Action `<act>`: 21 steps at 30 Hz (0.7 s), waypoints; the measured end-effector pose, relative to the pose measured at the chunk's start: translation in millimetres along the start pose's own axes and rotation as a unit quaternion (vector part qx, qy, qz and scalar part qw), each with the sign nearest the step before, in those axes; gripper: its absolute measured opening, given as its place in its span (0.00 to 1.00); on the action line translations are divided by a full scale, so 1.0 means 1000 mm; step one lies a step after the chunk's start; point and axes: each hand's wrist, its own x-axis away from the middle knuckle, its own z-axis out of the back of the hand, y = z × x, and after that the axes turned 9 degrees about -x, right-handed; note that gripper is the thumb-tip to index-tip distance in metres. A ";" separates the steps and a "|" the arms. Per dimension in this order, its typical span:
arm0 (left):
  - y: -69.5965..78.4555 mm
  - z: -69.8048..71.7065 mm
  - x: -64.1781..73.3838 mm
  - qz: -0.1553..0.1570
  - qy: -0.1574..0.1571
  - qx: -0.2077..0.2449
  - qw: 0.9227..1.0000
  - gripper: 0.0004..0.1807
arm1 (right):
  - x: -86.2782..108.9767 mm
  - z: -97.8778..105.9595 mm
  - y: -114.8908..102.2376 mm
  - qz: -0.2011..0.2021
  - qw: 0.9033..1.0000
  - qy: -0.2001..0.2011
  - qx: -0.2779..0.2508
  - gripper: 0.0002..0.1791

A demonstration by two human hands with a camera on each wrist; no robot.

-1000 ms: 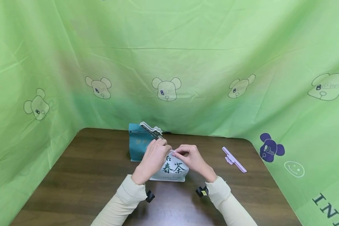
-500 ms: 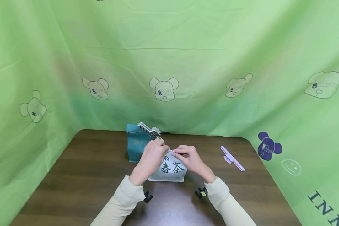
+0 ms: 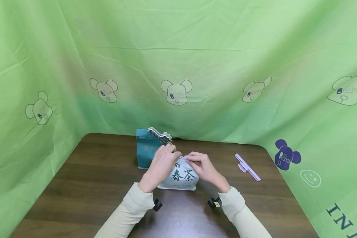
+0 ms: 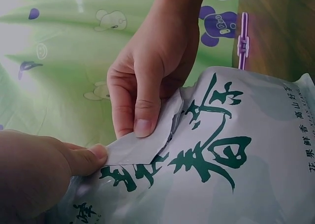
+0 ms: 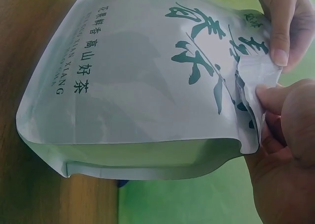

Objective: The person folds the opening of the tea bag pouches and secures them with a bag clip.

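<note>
A white tea bag (image 3: 180,177) with green characters stands upright on the table, its top folded over toward the front. The folded flap (image 4: 142,147) shows plain white in the left wrist view. My left hand (image 3: 163,162) pinches the flap's left end, with the thumb on the front side. At the right part of the flap, my right hand (image 3: 204,168) pinches it between thumb and fingers. The right wrist view shows the bag's side gusset (image 5: 142,157) and both thumbs on the flap. The fingertips behind the fold are partly hidden.
Behind the left hand stands a teal pouch (image 3: 145,148), with a dark-and-white sealing clip (image 3: 160,135) slanted across its top. A lilac sealing clip (image 3: 247,167) lies on the wooden table (image 3: 86,178) at right. Green printed cloth (image 3: 178,62) surrounds the back and sides.
The right thumb and fingertips have shifted slightly up and right along the fold. The left hand keeps its pinch, and the bag stays in place. The head view has wobbled a little.
</note>
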 end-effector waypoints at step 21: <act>0.001 -0.001 -0.003 0.013 -0.014 -0.004 1.000 0.05 | 0.027 0.001 0.045 0.020 0.998 0.062 0.023 0.11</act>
